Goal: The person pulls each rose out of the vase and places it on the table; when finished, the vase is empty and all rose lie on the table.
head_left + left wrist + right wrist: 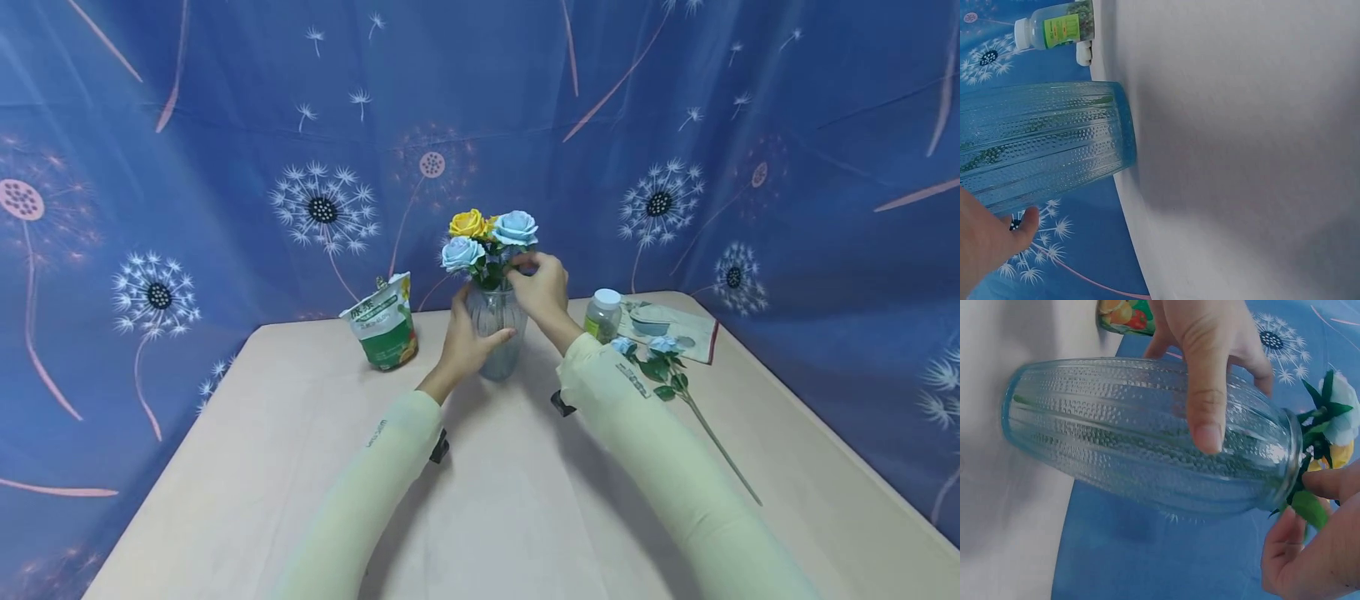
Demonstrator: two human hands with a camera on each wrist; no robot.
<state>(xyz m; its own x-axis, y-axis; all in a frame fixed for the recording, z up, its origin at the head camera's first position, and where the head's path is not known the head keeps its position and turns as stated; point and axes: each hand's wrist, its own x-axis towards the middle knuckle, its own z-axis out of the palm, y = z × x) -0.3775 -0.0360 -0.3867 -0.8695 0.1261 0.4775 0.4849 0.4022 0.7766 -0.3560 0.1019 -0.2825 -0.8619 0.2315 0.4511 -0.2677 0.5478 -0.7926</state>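
I see the left hand (pixel 467 337) gripping a clear ribbed-glass vase (pixel 504 362), upright on a pale table (pixel 300 450); the right hand (pixel 543 287), partly hiding its rim, pinches green rose leaves (pixel 1310 509). Left: green-and-white pouch (pixel 386 329); right: white-lidded transparent jar (pixel 603 318).

between left hand (pixel 467 337) and right hand (pixel 545 290): vase (pixel 501 354) blocks | left of left hand: gap, then pouch (pixel 386 329) | right of right hand: jar (pixel 603 317), lying rose (pixel 678 382) in the way | nearer than both: passage over table (pixel 495 500) between sleeves (pixel 382 467)

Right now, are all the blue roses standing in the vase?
No, at least one blue rose lies on the table, beyond the vase.
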